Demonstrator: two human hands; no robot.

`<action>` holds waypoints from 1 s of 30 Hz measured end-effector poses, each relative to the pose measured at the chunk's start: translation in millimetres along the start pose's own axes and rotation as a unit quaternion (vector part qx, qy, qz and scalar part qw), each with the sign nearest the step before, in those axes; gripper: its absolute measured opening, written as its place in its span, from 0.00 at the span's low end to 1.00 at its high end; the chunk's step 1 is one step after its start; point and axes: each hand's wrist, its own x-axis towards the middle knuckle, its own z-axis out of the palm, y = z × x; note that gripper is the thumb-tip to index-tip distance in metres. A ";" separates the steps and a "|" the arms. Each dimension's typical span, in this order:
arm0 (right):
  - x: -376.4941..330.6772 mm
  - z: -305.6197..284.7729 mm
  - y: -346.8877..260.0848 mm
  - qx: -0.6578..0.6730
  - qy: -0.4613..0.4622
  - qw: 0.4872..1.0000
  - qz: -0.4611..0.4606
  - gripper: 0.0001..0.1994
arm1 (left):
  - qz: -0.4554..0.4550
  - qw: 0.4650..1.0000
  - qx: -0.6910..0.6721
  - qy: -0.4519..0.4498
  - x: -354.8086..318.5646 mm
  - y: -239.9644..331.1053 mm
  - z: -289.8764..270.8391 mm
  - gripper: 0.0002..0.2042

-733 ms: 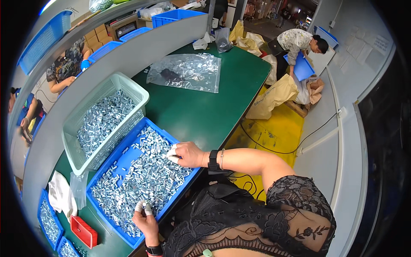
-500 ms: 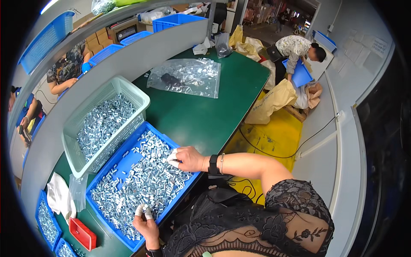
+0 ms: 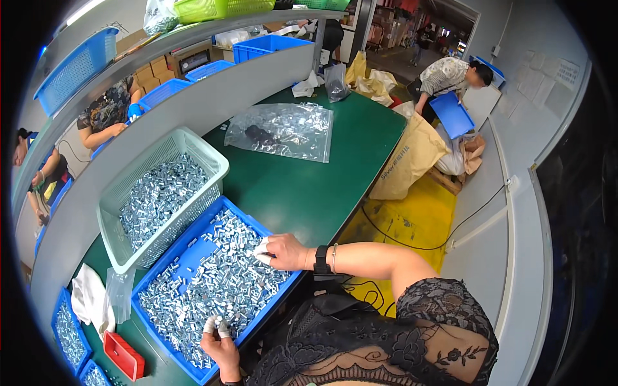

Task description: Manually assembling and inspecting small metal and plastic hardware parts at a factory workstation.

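Both hands work inside the blue tray (image 3: 193, 248) of small silver metal parts (image 3: 212, 289) at the near edge of the green table (image 3: 309, 186). Right hand (image 3: 283, 251) rests fingers-down on the heap at the tray's right rim, its white-covered fingertips (image 3: 261, 249) closed loosely onto the parts; whether a part is actually pinched cannot be told. Left hand (image 3: 222, 347) enters at the tray's near rim with two white-covered fingertips (image 3: 214, 325) pressed together on the parts, apparently nipping one. Risk: the tray sits at the table's near edge, so a sweeping motion could push parts over the rim to the floor; covered fingertips may also slip on the smooth metal. A pale green basket (image 3: 161, 193) holding more parts overlaps the tray's far left corner and limits reach there. A clear plastic bag (image 3: 283, 132) lies well apart toward the far edge. A white cloth (image 3: 87, 299) and a red box (image 3: 124, 355) lie at the left. Other people work behind the grey partition (image 3: 193, 106).
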 end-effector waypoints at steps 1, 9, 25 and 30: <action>0.1 0.0 0.9 -0.003 0.000 1.000 0.000 0.05 | -0.008 1.000 0.004 -0.007 0.1 0.3 -0.7 0.09; -0.3 2.0 0.2 0.017 0.007 1.000 -0.002 0.05 | -0.005 1.000 0.006 0.002 0.8 0.2 0.6 0.09; -3.2 4.6 6.7 0.013 0.028 1.000 -0.006 0.05 | 0.000 1.000 0.009 -0.017 6.0 -3.6 1.7 0.10; -4.6 5.1 9.6 0.016 0.058 0.998 -0.025 0.05 | -0.021 1.000 0.018 -0.015 7.5 -13.6 -2.5 0.09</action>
